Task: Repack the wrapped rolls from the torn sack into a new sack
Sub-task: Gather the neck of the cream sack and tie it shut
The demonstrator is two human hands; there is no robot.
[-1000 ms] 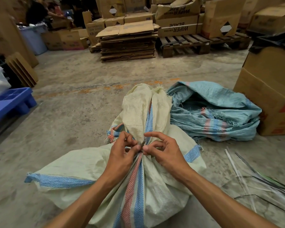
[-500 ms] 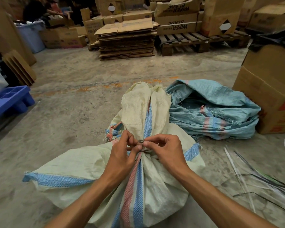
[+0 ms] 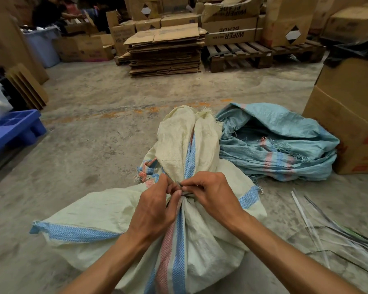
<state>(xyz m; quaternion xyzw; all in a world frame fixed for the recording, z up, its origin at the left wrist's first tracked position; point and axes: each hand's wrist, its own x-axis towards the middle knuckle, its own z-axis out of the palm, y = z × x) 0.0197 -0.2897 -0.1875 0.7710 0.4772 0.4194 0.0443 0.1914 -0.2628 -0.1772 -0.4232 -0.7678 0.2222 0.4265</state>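
Observation:
A full cream woven sack (image 3: 208, 247) with blue and red stripes lies on the concrete floor in front of me, its neck bunched and its loose top flopped away from me. A thin dark tie (image 3: 184, 193) circles the neck. My left hand (image 3: 155, 206) and my right hand (image 3: 212, 194) meet at the neck, fingertips pinching the tie's ends. Behind and to the right lies a collapsed, frayed light-blue sack (image 3: 280, 145), torn open. The rolls are hidden inside the cream sack.
Large cardboard boxes (image 3: 348, 115) stand at the right, close to the blue sack. Loose plastic strips (image 3: 319, 228) lie on the floor at the right. A blue plastic pallet (image 3: 13, 128) sits at the left. Flattened cardboard (image 3: 166, 54), wooden pallets and a person are at the back.
My fingers have closed tighter on the tie at the sack's neck, the right hand's fingers curling in. The sack has not moved.

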